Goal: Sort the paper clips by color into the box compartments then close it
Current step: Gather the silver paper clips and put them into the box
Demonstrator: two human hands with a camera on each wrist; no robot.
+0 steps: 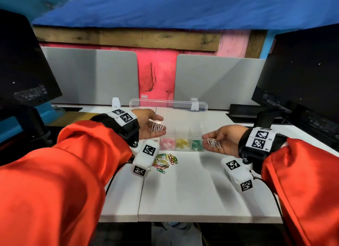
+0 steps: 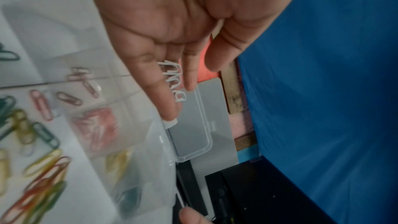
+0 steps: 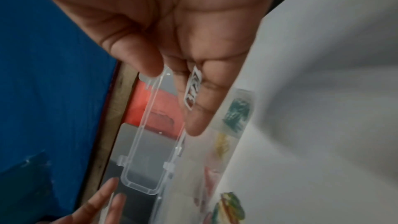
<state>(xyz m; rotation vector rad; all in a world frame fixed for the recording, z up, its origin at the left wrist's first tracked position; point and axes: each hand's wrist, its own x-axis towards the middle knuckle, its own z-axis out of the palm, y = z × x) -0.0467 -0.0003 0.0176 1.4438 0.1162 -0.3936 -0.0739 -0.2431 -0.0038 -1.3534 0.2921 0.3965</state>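
Observation:
A clear compartment box (image 1: pixel 201 128) stands on the white table with its lid (image 1: pixel 168 103) raised at the back. Its front row holds pink clips (image 1: pixel 167 144), yellow clips (image 1: pixel 182 144) and green clips (image 1: pixel 197 145). A mixed pile of loose clips (image 1: pixel 165 161) lies just in front of the box. My left hand (image 1: pixel 154 125) hovers palm up over the box's left end, with several white clips (image 1: pixel 157 127) (image 2: pixel 174 83) lying on its fingers. Right of the box, my right hand (image 1: pixel 218 139) is also palm up and carries several white clips (image 1: pixel 213 142) (image 3: pixel 192 89).
Dark monitors stand at the left (image 1: pixel 22 66) and right (image 1: pixel 300 77). Grey partition panels (image 1: pixel 216 80) close off the back of the table (image 1: pixel 192 190). A black cable (image 1: pixel 275 200) runs from my right wrist over the front of the table.

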